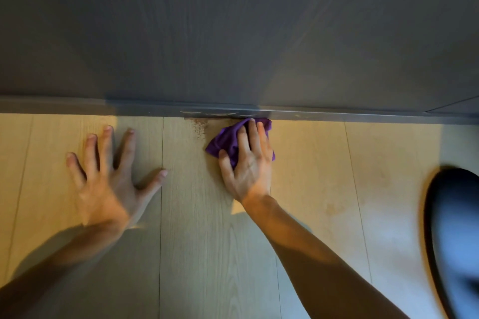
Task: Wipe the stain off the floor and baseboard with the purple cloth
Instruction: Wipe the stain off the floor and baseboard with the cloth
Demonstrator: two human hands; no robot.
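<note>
A crumpled purple cloth (225,139) lies on the light wood floor (311,163), its far edge touching the grey baseboard (155,110). My right hand (248,163) presses flat on top of the cloth, fingers pointing at the baseboard. A brownish speckled stain (199,127) sits on the floor just left of the cloth, right at the foot of the baseboard. Pale smear marks (207,113) run along the baseboard above the stain. My left hand (108,173) rests flat on the floor further left, fingers spread, holding nothing.
A dark grey wood-grain wall (233,28) rises above the baseboard. A dark rounded object (453,235), blurred, lies on the floor at the right edge. Faint brownish marks (334,208) show on the floor right of my right forearm.
</note>
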